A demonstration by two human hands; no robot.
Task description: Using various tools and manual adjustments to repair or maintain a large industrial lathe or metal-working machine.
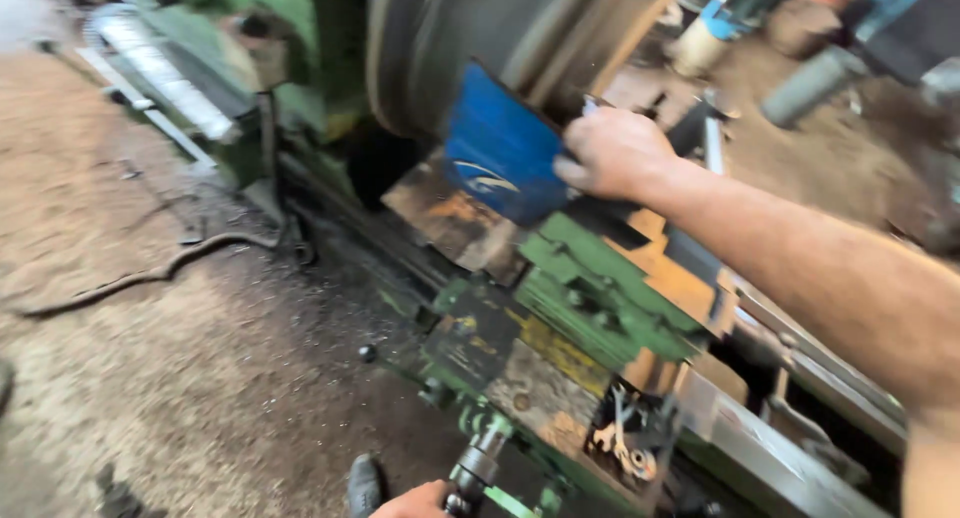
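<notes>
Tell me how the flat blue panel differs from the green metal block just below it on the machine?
The flat blue panel is thin, stands tilted up and is gripped at its edge by the right hand; the green metal block is thick, lies low on the machine and no hand touches it. The panel carries a pale curved mark; the block is ribbed, with chipped paint. Both sit on the same green machine.

Green-painted metal lathe carriage (590, 298), chipped and rusted to orange at 3 o'clock. Smooth matt blue plastic sheet (500, 148) at 12 o'clock. Bright bare steel bed rail (770, 458) at 5 o'clock. Rough, gritty dirt floor (150, 378) at 9 o'clock.
</notes>
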